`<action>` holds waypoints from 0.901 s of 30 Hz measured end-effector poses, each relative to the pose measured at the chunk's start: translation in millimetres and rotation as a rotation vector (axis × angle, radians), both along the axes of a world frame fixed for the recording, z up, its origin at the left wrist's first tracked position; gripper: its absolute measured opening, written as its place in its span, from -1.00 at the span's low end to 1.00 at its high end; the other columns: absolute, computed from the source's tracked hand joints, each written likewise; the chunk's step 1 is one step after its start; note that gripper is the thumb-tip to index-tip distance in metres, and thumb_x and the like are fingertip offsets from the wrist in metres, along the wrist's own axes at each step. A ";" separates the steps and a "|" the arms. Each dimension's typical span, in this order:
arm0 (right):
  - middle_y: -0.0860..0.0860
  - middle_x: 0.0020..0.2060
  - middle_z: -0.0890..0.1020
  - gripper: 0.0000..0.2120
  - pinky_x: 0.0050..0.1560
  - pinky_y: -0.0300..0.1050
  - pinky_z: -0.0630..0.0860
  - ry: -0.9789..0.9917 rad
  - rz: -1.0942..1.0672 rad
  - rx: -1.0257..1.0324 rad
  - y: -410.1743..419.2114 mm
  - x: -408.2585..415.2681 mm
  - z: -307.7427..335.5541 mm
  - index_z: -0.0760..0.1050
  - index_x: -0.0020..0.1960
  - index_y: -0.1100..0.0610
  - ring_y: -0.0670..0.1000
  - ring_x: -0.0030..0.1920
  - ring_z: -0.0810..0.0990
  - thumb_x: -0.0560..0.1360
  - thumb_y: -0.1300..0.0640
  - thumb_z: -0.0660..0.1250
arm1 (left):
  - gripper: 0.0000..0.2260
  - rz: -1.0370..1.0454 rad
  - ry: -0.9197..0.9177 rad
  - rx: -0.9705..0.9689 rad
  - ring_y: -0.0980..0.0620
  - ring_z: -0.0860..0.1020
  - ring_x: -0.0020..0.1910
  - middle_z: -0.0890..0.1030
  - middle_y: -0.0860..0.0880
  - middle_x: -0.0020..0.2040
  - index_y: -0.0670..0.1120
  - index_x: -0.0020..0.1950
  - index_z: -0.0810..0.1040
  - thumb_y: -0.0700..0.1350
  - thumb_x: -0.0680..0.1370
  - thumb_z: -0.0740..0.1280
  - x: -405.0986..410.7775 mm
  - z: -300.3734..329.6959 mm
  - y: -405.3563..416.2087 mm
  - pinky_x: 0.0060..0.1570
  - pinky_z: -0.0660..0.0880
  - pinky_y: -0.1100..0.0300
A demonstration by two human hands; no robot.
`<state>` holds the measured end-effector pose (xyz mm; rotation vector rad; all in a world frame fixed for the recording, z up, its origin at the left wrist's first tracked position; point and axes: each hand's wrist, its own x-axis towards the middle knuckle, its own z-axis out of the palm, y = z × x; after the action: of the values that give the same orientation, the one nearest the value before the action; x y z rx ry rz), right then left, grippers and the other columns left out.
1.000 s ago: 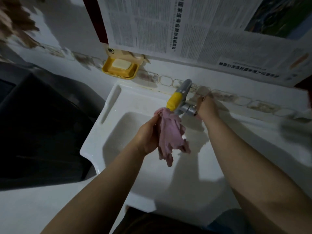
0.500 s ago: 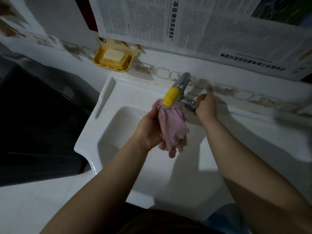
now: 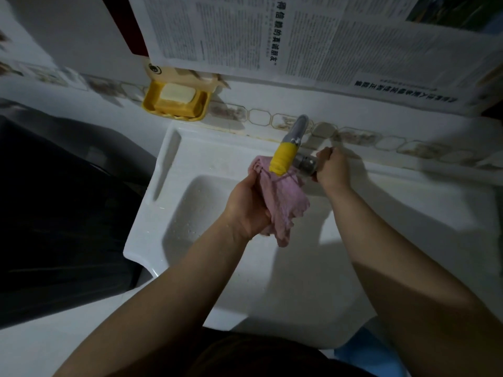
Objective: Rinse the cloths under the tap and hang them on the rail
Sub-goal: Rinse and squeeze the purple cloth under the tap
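A pink cloth hangs bunched over the white sink, its top just under the tap's yellow spout. My left hand grips the cloth from the left side. My right hand is curled round the tap's metal handle to the right of the spout. No rail is in view.
A yellow soap dish with a pale soap bar hangs on the tiled wall at the sink's back left. Newspaper sheets cover the wall above. A dark bulky object stands left of the sink.
The cloth has risen closer under the spout and bunched tighter in my left hand. My right hand stays on the tap handle. The view has shifted slightly.
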<state>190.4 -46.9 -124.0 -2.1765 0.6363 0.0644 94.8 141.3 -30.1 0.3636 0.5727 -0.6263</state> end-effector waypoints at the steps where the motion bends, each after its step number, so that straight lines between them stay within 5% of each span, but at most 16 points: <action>1: 0.30 -0.01 0.60 -0.49 -0.03 0.31 0.55 -0.006 -0.003 -0.001 0.8 -1.6 1.4 0.47 0.00 0.22 0.34 -0.03 0.59 0.46 -0.14 -0.05 | -0.54 -0.001 0.006 0.004 -0.20 0.42 0.36 0.48 -0.23 0.35 -0.13 0.44 0.39 0.10 0.67 0.01 1.2 -1.7 0.9 0.30 0.34 -0.12; 5: 0.30 0.02 0.59 -0.39 0.00 0.29 0.55 0.025 -0.004 0.036 4.4 -4.4 9.8 0.44 0.05 0.23 0.32 0.00 0.60 0.43 -0.25 -0.05 | -0.55 0.005 0.012 0.000 -0.20 0.42 0.37 0.49 -0.23 0.34 -0.13 0.41 0.42 0.09 0.67 0.01 1.9 -2.0 1.0 0.34 0.30 -0.13; 10: 0.23 -0.03 0.62 0.01 -0.03 0.06 0.54 0.245 -0.042 0.022 18.4 -42.7 46.1 0.42 0.19 0.28 0.21 -0.04 0.62 0.23 -0.58 -0.01 | -0.52 0.018 0.052 0.007 -0.22 0.41 0.38 0.46 -0.27 0.36 -0.17 0.43 0.38 0.09 0.66 0.00 2.1 -6.1 1.0 0.40 0.24 -0.17; 14: -0.05 -0.16 0.53 -0.72 -0.14 -0.13 0.45 0.144 0.327 0.069 57.1 -115.1 74.8 0.49 -0.01 0.06 -0.02 -0.15 0.54 0.48 -0.14 0.32 | -0.52 0.089 0.095 0.069 -0.23 0.43 0.35 0.46 -0.28 0.35 -0.21 0.44 0.36 0.07 0.66 0.02 2.4 -16.0 6.8 0.23 0.40 -0.15; 18: 0.07 -0.02 0.58 -0.80 -0.08 -0.16 0.43 0.022 0.493 -0.025 69.7 -141.5 60.3 0.59 0.06 0.13 0.03 -0.06 0.58 0.48 0.08 0.39 | -0.61 0.108 0.145 0.170 -0.22 0.53 0.12 0.55 -0.28 0.20 -0.21 0.27 0.49 0.02 0.65 0.07 -2.2 -21.6 19.0 0.08 0.46 -0.10; 22: 0.08 -0.17 0.63 -0.87 -0.18 -0.11 0.38 -0.032 0.413 -0.018 74.8 -131.2 63.3 0.59 -0.08 0.14 0.08 -0.14 0.55 0.54 0.10 0.30 | -0.72 0.008 0.104 0.511 -0.08 0.53 -0.09 0.57 -0.20 -0.01 -0.19 0.12 0.55 -0.02 0.64 0.18 -8.6 -38.5 34.8 -0.02 0.48 0.03; 25: -0.03 -0.35 0.51 -0.81 -0.23 -0.17 0.33 -0.017 0.322 0.184 81.3 -117.2 74.6 0.45 -0.21 0.10 0.00 -0.26 0.47 0.59 0.15 0.22 | -0.78 -0.252 -0.013 0.940 0.01 0.58 -0.17 0.63 -0.07 -0.17 -0.14 -0.06 0.59 0.02 0.55 0.36 -18.6 -50.4 49.6 -0.16 0.52 0.10; 27: -0.01 -0.36 0.49 -0.79 -0.22 -0.17 0.36 0.009 0.289 0.329 85.7 -107.3 78.7 0.42 -0.21 0.09 -0.05 -0.30 0.45 0.60 0.15 0.20 | -0.75 -0.304 -0.101 1.267 -0.04 0.61 -0.07 0.65 -0.07 -0.09 -0.16 -0.02 0.60 0.04 0.51 0.41 -23.4 -59.1 54.5 -0.05 0.50 0.03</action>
<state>83.1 38.8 -45.3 -1.9321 0.2863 0.3100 71.3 195.8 -89.2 1.6846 0.7732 -0.4573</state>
